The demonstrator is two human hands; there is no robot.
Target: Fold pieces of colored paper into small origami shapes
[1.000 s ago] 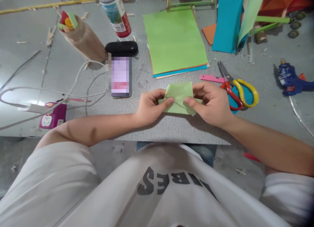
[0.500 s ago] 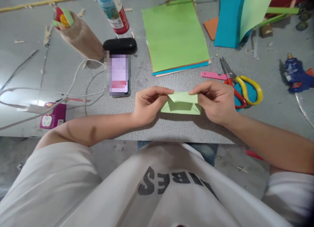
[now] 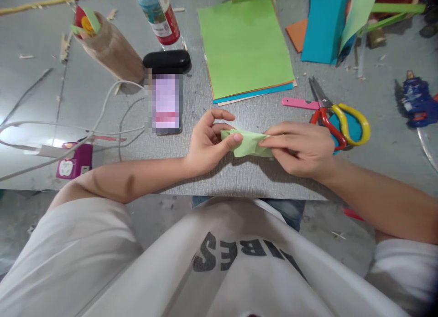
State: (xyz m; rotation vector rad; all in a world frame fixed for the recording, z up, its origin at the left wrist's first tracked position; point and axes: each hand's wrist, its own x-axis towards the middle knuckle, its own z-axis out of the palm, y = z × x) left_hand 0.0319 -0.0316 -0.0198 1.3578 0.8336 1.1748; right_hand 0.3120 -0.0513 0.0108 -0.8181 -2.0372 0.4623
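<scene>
A small folded piece of light green paper (image 3: 249,144) is held just above the grey table, close to its front edge. My left hand (image 3: 212,139) grips its left end, the thumb lying across the front and the index finger lifted off above. The right end is pinched between the thumb and fingers of my right hand (image 3: 299,146). Beside the right hand, scissors (image 3: 342,118) with red and yellow handles lie partly on a blue paper piece. A pink-handled cutter (image 3: 300,103) lies beyond that hand.
A stack of coloured paper (image 3: 246,48) lies ahead. To the left are a phone (image 3: 166,102), a black case (image 3: 166,60), a spray can (image 3: 157,16), a cardboard tube (image 3: 111,48), white cables and a purple socket block (image 3: 74,159). A blue glue gun (image 3: 418,100) lies far right.
The folded paper has been turned, so its open flap no longer faces me. My left index finger has lifted away, and my right hand has rolled over with its back upward.
</scene>
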